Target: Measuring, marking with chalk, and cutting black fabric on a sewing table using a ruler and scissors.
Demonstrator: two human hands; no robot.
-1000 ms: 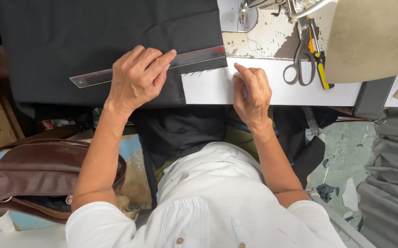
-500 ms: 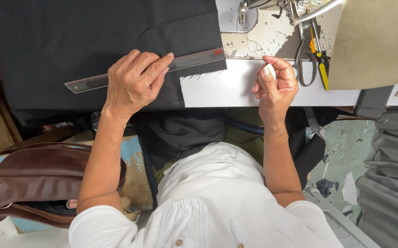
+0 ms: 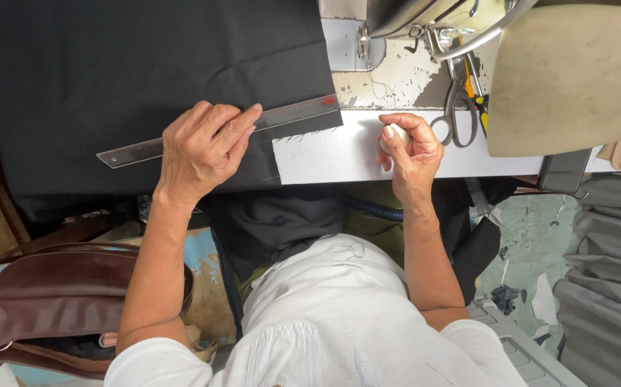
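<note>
A metal ruler point(image 3: 217, 131) lay slantwise across a sheet of black fabric point(image 3: 145, 64) spread over the work table, its right end reaching the cloth's edge. The left hand point(image 3: 199, 150) pressed flat on the ruler near its middle, fingers spread and pointing toward the ruler's right end, pinning both ruler and cloth. Just right of the cloth's edge, the pale table edge point(image 3: 339, 154) showed bare, marked with short dark strokes. The right hand point(image 3: 411, 147) was raised just above that pale strip, fingers curled in around a small white piece of chalk point(image 3: 394, 134) pinched at the fingertips.

Beyond the right hand, a pair of scissors point(image 3: 455, 115) lay on the worn table top, beside a sewing machine point(image 3: 568, 72) with a cream-coloured body. The person wore a white shirt point(image 3: 339, 322). On the left, lower down, sat a brown leather bag point(image 3: 52, 308). Grey folded cloth point(image 3: 611, 272) was stacked at the far right.
</note>
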